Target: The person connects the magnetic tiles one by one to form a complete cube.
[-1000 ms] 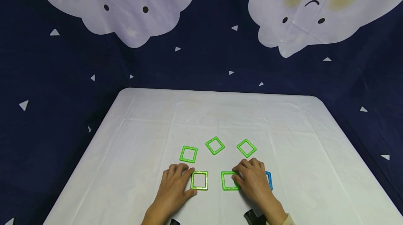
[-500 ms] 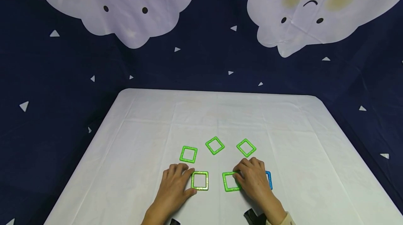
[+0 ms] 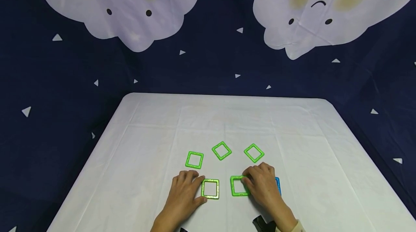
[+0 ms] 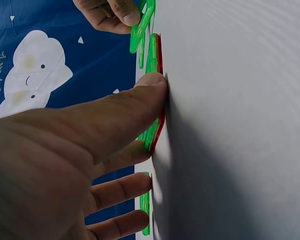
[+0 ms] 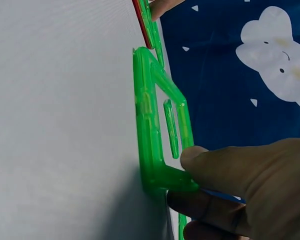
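My left hand (image 3: 183, 197) holds a square green magnetic tile (image 3: 218, 188) between thumb and forefinger, flat on the white cloth. In the left wrist view a red layer (image 4: 159, 55) shows directly under that green tile. To the right, my right hand (image 3: 263, 187) pinches another square green magnetic tile (image 3: 232, 186) by its right side. The right wrist view shows this tile (image 5: 146, 110) tilted up, thumb on its edge. A blue piece (image 3: 278, 185) sticks out past the right side of my right hand, which covers most of it. A gap separates the two held tiles.
Beyond the hands lie three more green square tiles: one at left (image 3: 193, 167), one in the middle (image 3: 226, 155) and one at right (image 3: 249, 147). A dark blue curtain (image 3: 208, 66) with white clouds hangs behind the table (image 3: 156, 116). A black device (image 3: 262, 224) sits by the right wrist.
My left hand and its tile have slid slightly right and nearer to me. The right hand's tile turned a little and shifted slightly right, so the gap between them has narrowed.
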`<state>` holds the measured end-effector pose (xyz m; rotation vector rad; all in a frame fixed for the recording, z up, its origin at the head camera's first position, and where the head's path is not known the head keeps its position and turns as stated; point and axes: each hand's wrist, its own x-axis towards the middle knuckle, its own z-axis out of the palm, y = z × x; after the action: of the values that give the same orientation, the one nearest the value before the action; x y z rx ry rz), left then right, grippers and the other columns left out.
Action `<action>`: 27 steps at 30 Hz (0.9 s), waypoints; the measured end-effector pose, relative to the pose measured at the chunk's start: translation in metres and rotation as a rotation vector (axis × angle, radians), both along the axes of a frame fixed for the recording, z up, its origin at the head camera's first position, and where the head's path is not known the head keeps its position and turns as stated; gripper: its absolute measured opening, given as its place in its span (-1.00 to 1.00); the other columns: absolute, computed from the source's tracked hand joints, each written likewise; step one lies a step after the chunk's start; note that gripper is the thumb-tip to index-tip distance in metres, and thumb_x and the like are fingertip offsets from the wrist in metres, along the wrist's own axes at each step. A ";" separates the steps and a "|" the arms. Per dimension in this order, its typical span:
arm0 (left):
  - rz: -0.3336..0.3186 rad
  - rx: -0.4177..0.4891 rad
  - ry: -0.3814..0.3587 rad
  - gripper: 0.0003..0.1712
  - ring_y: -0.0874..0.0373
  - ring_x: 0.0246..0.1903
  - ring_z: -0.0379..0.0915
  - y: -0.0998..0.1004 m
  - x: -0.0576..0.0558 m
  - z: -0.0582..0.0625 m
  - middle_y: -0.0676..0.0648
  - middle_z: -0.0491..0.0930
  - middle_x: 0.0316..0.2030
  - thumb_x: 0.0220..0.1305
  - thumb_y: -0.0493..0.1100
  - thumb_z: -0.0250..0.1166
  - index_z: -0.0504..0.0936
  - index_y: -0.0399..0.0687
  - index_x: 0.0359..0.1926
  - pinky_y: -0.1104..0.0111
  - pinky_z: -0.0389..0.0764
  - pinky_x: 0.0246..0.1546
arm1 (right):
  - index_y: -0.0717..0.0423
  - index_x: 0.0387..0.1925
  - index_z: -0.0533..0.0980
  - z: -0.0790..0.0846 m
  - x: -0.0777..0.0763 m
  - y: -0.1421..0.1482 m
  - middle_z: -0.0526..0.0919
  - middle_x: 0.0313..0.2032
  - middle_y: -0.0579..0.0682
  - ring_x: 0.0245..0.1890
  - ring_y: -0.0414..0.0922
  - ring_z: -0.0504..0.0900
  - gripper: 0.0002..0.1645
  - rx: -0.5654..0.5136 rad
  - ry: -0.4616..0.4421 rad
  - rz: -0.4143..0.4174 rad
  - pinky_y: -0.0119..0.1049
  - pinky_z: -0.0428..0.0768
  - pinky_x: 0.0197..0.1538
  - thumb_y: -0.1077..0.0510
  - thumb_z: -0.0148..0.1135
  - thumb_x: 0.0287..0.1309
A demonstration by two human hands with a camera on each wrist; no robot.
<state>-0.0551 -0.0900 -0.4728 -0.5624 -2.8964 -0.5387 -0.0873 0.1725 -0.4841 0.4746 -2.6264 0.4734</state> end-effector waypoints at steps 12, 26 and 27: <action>-0.007 -0.003 0.013 -0.34 0.06 -0.01 0.27 0.005 -0.001 -0.002 0.01 0.46 -0.04 -0.15 0.16 0.44 0.59 0.03 0.02 0.11 0.30 -0.02 | -0.03 -0.47 0.62 0.001 -0.001 0.001 0.64 -0.50 -0.19 -0.36 -0.24 0.42 -0.68 -0.126 0.056 0.035 -0.18 0.32 -0.11 0.24 0.56 -0.37; -0.029 0.008 -0.017 -0.34 0.06 0.00 0.27 0.014 -0.003 -0.001 -0.01 0.45 -0.02 -0.13 0.18 0.43 0.58 0.04 0.03 0.08 0.30 0.02 | -0.16 -0.44 0.60 0.009 0.002 0.004 0.56 -0.46 -0.36 -0.38 -0.39 0.38 -0.67 -0.412 -0.179 0.056 -0.40 0.38 -0.27 0.31 0.48 -0.23; -0.030 0.006 -0.017 -0.34 0.07 0.00 0.28 0.014 -0.003 -0.001 -0.01 0.45 -0.02 -0.13 0.18 0.43 0.58 0.04 0.03 0.08 0.30 0.02 | -0.16 -0.44 0.59 0.010 0.002 0.004 0.56 -0.46 -0.36 -0.37 -0.39 0.39 -0.67 -0.425 -0.194 0.052 -0.41 0.39 -0.28 0.31 0.47 -0.22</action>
<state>-0.0583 -0.0755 -0.4739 -0.6037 -2.9052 -0.5592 -0.0848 0.1767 -0.4746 0.3711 -2.5897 1.1135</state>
